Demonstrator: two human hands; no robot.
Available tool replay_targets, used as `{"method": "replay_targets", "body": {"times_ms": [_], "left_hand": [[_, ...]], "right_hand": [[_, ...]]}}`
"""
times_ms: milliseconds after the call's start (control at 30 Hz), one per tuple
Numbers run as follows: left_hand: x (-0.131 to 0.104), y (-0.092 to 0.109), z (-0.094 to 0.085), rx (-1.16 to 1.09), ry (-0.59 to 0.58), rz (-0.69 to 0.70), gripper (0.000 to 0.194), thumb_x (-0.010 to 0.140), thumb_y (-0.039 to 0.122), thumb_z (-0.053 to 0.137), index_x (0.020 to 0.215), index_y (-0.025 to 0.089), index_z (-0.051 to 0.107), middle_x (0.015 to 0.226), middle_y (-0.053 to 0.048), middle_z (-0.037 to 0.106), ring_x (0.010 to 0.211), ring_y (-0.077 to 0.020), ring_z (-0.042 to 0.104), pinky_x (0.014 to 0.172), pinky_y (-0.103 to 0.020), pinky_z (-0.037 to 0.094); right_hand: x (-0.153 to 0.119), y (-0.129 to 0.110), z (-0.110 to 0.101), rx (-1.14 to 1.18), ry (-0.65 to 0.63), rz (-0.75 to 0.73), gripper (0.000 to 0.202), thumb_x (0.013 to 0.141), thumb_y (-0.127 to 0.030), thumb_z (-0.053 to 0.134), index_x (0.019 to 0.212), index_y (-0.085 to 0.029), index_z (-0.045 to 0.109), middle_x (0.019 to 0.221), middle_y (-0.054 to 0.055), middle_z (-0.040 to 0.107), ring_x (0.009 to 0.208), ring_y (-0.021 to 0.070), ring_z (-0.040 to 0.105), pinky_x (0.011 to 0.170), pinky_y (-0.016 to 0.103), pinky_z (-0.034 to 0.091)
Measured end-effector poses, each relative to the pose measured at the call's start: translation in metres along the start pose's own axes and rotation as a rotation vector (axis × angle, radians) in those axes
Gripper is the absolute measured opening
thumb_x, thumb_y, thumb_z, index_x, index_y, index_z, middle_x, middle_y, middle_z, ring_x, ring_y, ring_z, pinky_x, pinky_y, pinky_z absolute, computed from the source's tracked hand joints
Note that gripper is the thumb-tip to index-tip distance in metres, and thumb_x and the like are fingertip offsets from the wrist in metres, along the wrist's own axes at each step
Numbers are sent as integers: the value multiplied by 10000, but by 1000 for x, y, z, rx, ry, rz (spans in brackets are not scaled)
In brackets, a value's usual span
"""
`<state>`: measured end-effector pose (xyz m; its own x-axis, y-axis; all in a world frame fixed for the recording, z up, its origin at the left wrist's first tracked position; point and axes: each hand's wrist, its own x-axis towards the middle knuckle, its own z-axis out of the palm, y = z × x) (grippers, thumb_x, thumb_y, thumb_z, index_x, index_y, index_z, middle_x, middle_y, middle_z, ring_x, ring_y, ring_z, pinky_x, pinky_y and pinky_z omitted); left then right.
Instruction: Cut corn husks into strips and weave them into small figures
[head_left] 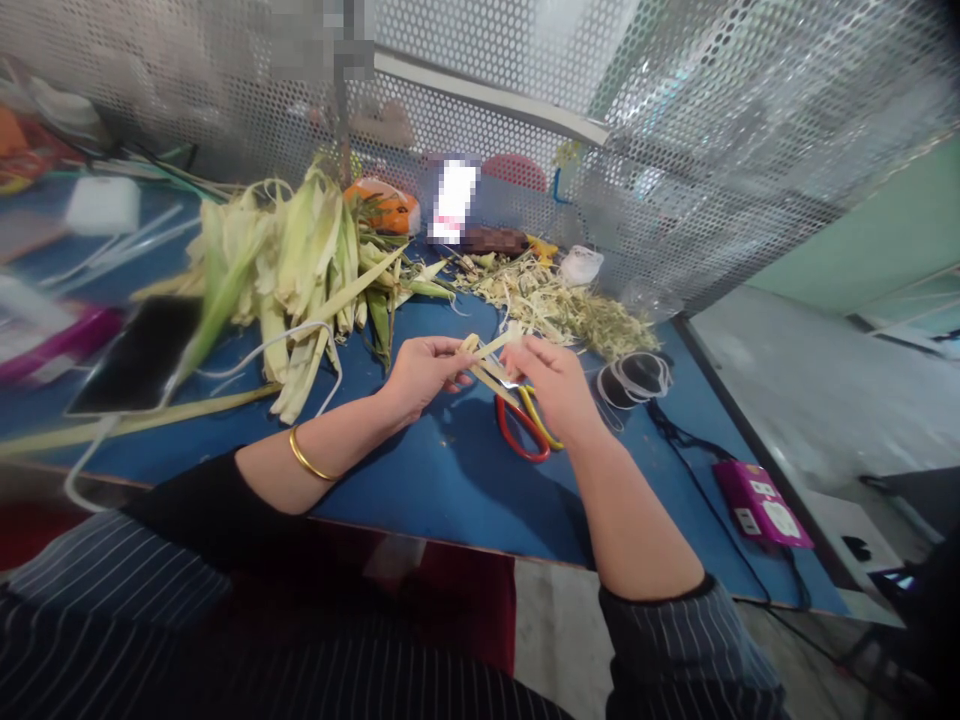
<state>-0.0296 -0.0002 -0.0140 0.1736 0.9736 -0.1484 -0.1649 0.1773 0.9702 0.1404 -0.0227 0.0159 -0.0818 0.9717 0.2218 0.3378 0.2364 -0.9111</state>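
Pinching pale husk strips, two hands work above one scissors pair.

The left arm reaches in from the left, a gold bangle near its wrist; the right arm comes from the right, elbow bent. The left hand and right hand meet just short of touching, fingers bent inward, thumbs pinched against fingers.

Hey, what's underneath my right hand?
Under your right hand are scissors: red and yellow handles and a little metal show; the rest is hidden by the hand and pale strips.
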Motion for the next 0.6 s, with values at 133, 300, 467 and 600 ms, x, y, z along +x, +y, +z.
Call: {"method": "replay_targets", "body": {"times_ms": [133, 300, 467, 600], "left_hand": [[-2, 0, 1, 75, -14, 36, 184, 725, 198, 735, 893, 123, 735, 674, -34, 687, 542, -77, 595, 512, -198, 463], [-2, -4, 0, 155, -54, 115, 251, 720, 243, 733, 939, 120, 740, 692, -37, 703, 550, -82, 597, 536, -198, 485], [-1, -7, 0, 198, -59, 160, 220, 723, 231, 715, 914, 127, 745, 737, -47, 723, 564, -89, 614, 555, -199, 508], [-2, -6, 0, 250, -80, 190, 247, 731, 285, 708, 927, 143, 754, 788, -52, 736, 596, -103, 634, 592, -210, 522]], "right_hand": [[0, 4, 0, -202, -124, 86, 374, 832, -440, 573, 564, -183, 531, 564, -26, 494, 549, 106, 433, 556, 254, 353], [0, 6, 1, -282, -113, 116, 371, 821, -442, 581, 566, -173, 555, 571, -24, 526, 555, 105, 443, 569, 255, 344], [0, 7, 1, -341, -144, 68, 372, 832, -426, 579, 563, -169, 563, 621, -10, 577, 567, 102, 460, 583, 254, 344], [-1, 6, 3, -436, -42, 4, 337, 829, -431, 594, 604, -181, 595, 580, -20, 559, 556, 106, 453, 561, 252, 324]]}}
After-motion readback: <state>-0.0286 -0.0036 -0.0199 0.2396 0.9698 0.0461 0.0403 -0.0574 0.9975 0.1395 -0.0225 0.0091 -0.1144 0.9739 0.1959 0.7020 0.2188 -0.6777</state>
